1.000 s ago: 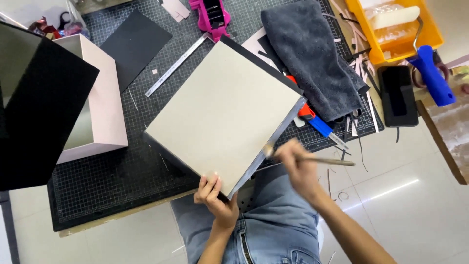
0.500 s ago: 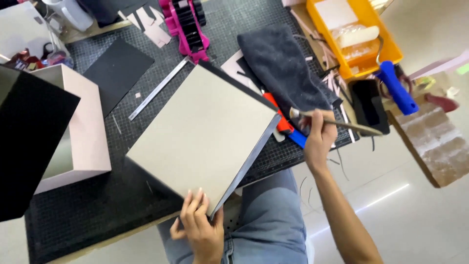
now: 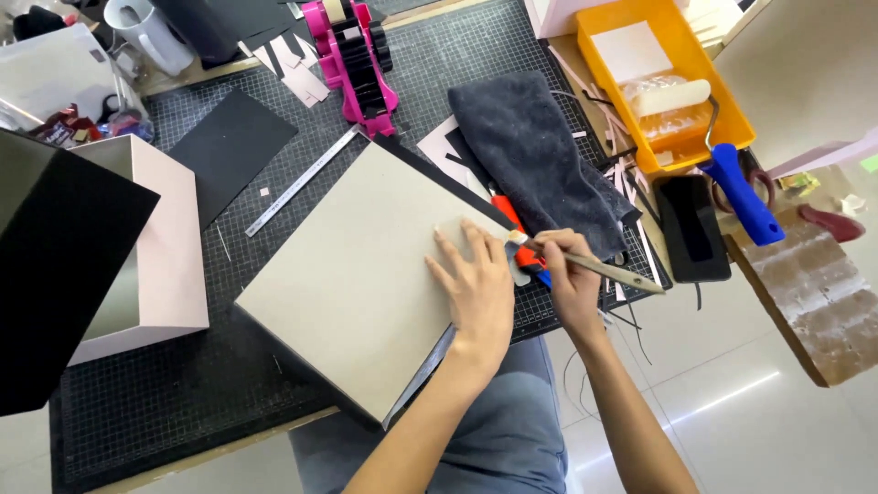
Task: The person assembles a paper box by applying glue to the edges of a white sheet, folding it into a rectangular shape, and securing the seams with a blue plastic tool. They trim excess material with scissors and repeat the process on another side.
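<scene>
— What do we have around us?
— A yellow plastic tray (image 3: 732, 119) holding a roller, a pink tape dispenser (image 3: 357, 59), a dark towel (image 3: 540, 160).
— And our board?
— The grey board (image 3: 357, 274) lies matte and flat on the gridded cutting mat (image 3: 183, 393). Our left hand (image 3: 480, 288) presses it, fingers spread; our right hand (image 3: 569, 274) grips a thin brush (image 3: 594, 267) at its edge.

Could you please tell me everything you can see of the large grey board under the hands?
The grey board is a big, flat, plain panel, seemingly stiff cardboard, lying turned at an angle on the black cutting mat, its near corner overhanging. The left hand presses flat on it; the right hand holds a brush at its right edge.
</scene>
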